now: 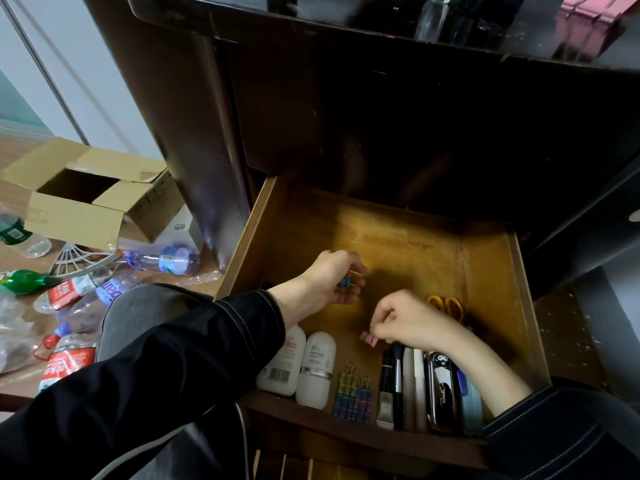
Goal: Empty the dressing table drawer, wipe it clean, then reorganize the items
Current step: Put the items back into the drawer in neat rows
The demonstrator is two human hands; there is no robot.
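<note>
Both arms in black sleeves reach down into the open drawer [485, 271]. The left hand [325, 282] is over the middle of the drawer, palm turned sideways, and its grip is closed around a blue clip [345, 282]. The right hand [405, 320] is just beside it, bent down at the wrist, with its fingertips pinched on a pink clip [368, 338] low over the drawer floor.

The back of the drawer is bare wood. Along the front lie two white bottles [298, 365] side by side, then a row of clips [353, 393], then a brush [397, 382], some pens and a shiny black case [443, 389]. Yellow scissors [448, 306] lie by the right wall, partly behind the right hand.

On the floor to the left sit an open box [79, 199] and many plastic bottles [166, 260].
</note>
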